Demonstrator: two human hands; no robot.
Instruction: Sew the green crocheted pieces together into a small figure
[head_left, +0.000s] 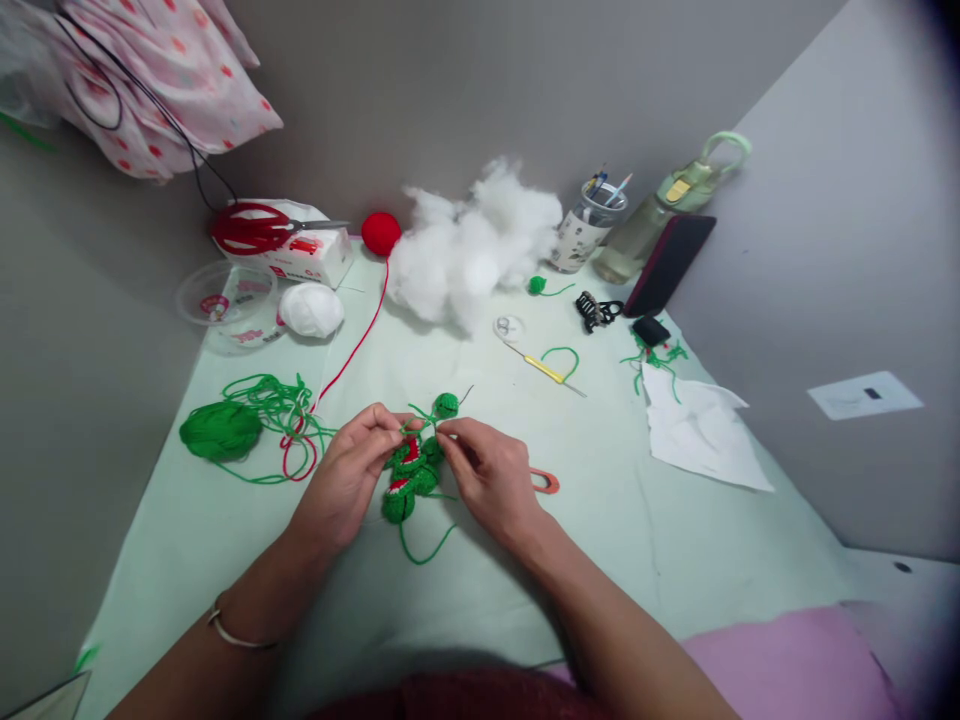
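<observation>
Fingers pinched, my left hand holds green yarn just above a cluster of crocheted pieces. From the other side my right hand pinches the same yarn. Between and below the hands lie green crocheted pieces with red and white parts, partly hidden by my fingers. A small green crocheted ball sits just beyond my fingertips, with a thin dark strand beside it. One loose green tail curls on the table toward me. An orange loop-shaped item lies partly behind my right hand.
Left are a green yarn skein, white yarn ball and red scissors on a box. White stuffing and a red yarn ball lie behind. A yellow-handled crochet hook, phone, bottle and crumpled paper are right.
</observation>
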